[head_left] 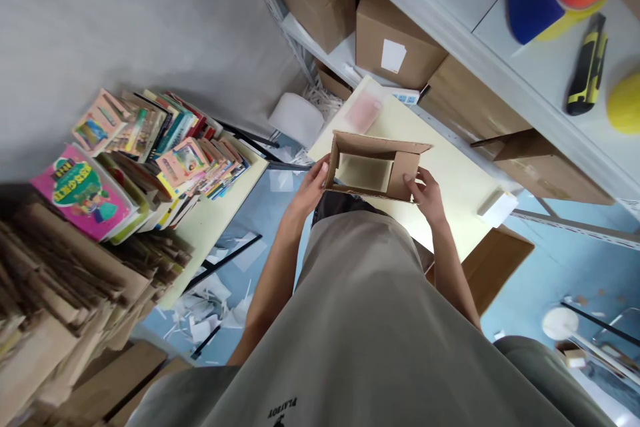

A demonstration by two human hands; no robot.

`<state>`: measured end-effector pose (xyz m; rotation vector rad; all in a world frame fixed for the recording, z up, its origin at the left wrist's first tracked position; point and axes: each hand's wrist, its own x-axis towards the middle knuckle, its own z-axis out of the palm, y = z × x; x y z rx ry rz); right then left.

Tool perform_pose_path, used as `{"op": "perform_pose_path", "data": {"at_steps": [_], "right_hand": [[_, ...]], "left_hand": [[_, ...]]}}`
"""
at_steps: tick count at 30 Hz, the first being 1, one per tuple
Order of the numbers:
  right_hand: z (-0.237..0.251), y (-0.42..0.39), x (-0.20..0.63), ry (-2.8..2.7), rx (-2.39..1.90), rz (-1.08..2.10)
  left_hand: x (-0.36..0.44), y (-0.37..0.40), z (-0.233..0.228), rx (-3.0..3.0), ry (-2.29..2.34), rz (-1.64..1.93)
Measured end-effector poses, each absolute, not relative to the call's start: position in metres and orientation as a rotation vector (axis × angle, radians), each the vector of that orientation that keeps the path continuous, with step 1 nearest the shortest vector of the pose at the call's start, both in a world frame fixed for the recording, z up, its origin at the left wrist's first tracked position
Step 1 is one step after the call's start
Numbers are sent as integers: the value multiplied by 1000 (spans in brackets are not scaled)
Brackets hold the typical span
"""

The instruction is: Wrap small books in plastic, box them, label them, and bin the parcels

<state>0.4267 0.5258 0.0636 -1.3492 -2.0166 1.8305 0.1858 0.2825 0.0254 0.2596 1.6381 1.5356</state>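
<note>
A small brown cardboard box [404, 167] is held between my two hands above a pale yellow table [457, 207]. Its middle is open, and a pale surface shows through; a flap covers its right end. My left hand [314, 188] grips the left end, fingers along the outer side. At the right end, my right hand [427, 195] pinches the box, with the thumb on the flap. A pinkish translucent packet [364, 112] lies on the table beyond the box. A small white box [499, 207] is at the table's right edge.
To the left, another table holds stacked books [180, 163] and flattened cardboard [65, 273]. Ahead stands a metal shelf [450, 27] with large cartons [395, 40] and a yellow-black utility knife [587, 67]. An open carton [495, 267] sits at right; paper scraps [210, 307] litter the floor.
</note>
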Motion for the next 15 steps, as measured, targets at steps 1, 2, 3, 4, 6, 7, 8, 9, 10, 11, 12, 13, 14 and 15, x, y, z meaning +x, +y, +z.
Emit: {"op": "perform_pose_path", "data": {"at_steps": [1,2,3,4,6,7,8,9,10,11,12,13,14,15], "right_hand": [[66,526,429,-2010,-1343,1829],[68,527,430,-2012,-1334,1825],[69,528,432,-2027,-1326,1814],[68,530,433,-2054,-1324,1795],[64,532,433,-2124,-1331,1741],[61,533,433,-2156,-1336,1712],[59,535,432,-2179,-1339,1690],[56,536,432,-2196,-1337,1680],[54,537,433,-2207,-1330,1683],[53,538,433,-2214,-1324,1698],[52,539,435,-2218,-1313,1720],[51,539,436,-2218,-1289,1752],[51,539,438,-2217,-1247,1791],[50,538,440,-2218,-1196,1829]], "left_hand": [[188,285,26,279,1633,1527],[189,288,26,293,1637,1502],[191,292,27,296,1644,1470],[192,296,27,281,1644,1438],[192,304,27,216,1634,1389],[192,307,26,182,1636,1370],[191,309,26,157,1647,1350],[190,310,26,144,1666,1331],[189,310,26,144,1685,1316],[189,310,26,161,1697,1308],[188,308,26,198,1703,1309],[188,306,26,259,1716,1315],[188,304,26,350,1759,1318],[188,302,25,452,1815,1314]]}}
